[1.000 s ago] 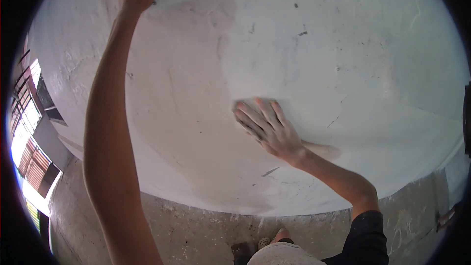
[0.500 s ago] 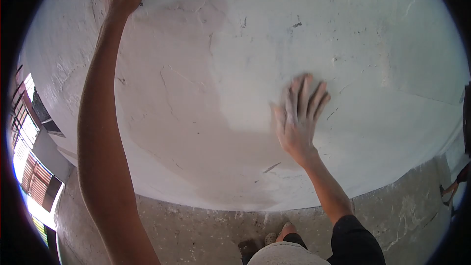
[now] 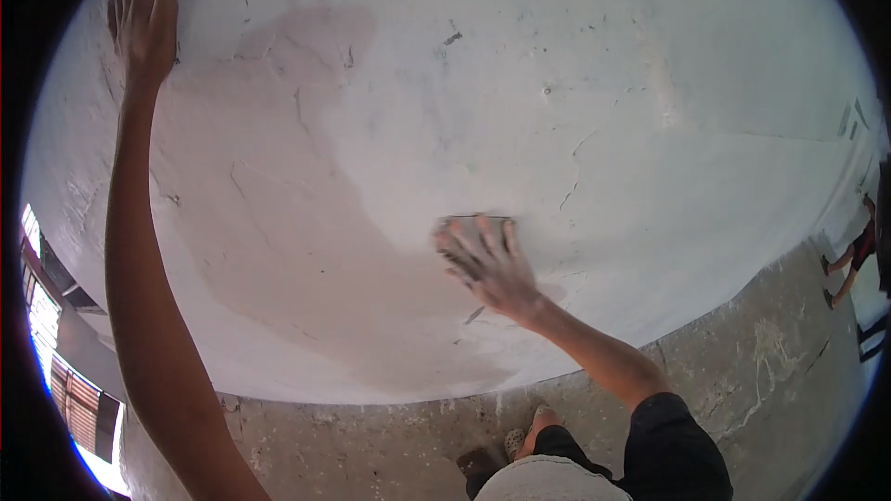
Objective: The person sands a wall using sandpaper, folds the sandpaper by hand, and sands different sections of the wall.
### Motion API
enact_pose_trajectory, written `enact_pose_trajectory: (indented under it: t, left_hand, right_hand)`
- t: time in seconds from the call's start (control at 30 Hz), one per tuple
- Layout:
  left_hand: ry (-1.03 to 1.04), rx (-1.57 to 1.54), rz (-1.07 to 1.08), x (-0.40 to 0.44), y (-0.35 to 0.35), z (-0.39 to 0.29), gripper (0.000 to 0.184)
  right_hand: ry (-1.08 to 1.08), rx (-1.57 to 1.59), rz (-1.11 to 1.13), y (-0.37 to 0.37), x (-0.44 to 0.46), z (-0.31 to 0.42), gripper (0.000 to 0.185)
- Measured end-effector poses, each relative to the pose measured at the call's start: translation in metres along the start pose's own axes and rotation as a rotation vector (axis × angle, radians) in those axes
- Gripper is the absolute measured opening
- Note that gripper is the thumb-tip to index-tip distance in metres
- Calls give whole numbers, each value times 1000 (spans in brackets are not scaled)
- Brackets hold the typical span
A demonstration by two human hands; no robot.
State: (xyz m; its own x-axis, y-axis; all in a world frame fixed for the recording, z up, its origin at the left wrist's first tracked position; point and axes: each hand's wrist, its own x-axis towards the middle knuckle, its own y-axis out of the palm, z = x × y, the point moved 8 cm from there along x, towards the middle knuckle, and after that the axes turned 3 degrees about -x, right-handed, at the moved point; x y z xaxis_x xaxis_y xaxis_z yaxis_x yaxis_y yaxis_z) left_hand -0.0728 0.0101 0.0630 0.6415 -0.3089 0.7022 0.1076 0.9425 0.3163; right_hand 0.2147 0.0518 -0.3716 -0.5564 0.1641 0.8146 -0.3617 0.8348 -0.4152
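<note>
My right hand [image 3: 492, 264] presses against a pale plaster wall [image 3: 594, 148], fingers spread and slightly blurred. Under its fingers is a thin sheet that looks like sandpaper [image 3: 502, 220]; its dark upper edge shows above the fingertips, while most of it is covered by the hand. High at the upper left, my left hand [image 3: 144, 23] lies flat on the wall with its fingers stretched out and nothing visible in it. Between the two hands spreads a darker, pinkish-grey patch [image 3: 269, 213] of the wall surface.
Small chips and cracks, such as a dark chip [image 3: 453, 38], mark the wall. A rough concrete floor [image 3: 371, 436] runs along its foot. Another person's legs [image 3: 840, 280] are at the far right. A barred window [image 3: 45, 315] is at the left edge.
My right hand has moved down and to the left across the wall, and the sheet's edge now shows. The view has shifted; my left hand stays on the wall, more of its fingers visible.
</note>
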Motion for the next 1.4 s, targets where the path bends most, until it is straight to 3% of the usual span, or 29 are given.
enact_pose_trajectory:
  t: [0.07,0.2,0.27,0.3,0.4,0.47,0.57,0.73,0.8,0.9,1.13,1.27,1.33,1.4]
  left_hand:
    - [-195,-94,1,8,-8,-3,61]
    - [-256,-33,27,15,-17,-13,54]
    - [-542,-144,401,21,-8,-16,85]
    - [-549,-130,401,23,-9,-18,84]
    - [-565,-115,429,23,-13,-22,84]
    - [-573,-109,433,24,-14,-22,83]
    - [-575,-118,439,23,-15,-22,82]
    - [-563,-135,424,25,-13,-22,81]
    - [-561,-137,422,25,-15,-26,79]
    - [-548,-135,411,24,-15,-24,77]
    - [-558,-136,410,20,-15,-19,81]
    - [-574,-138,418,20,-15,-21,85]
    - [-563,-131,423,20,-15,-21,85]
    - [-556,-129,420,21,-15,-21,85]
  right_hand:
    - [52,-81,116,5,-27,-36,68]
    - [435,-44,55,-32,-43,-115,73]
    - [464,33,-37,-36,-36,-113,71]
    - [505,103,-136,-41,-35,-110,70]
    - [372,119,-123,-15,-8,-53,71]
    - [161,144,72,6,16,7,73]
    - [118,32,46,2,73,58,66]
    - [35,27,-40,-10,109,77,64]
    - [-108,22,27,3,86,71,66]
    - [-150,-93,120,6,29,46,67]
    - [18,-134,92,27,-66,7,65]
    - [36,-55,127,26,1,44,63]
    - [2,-42,-11,14,61,66,61]
    - [-15,70,19,-1,113,85,59]
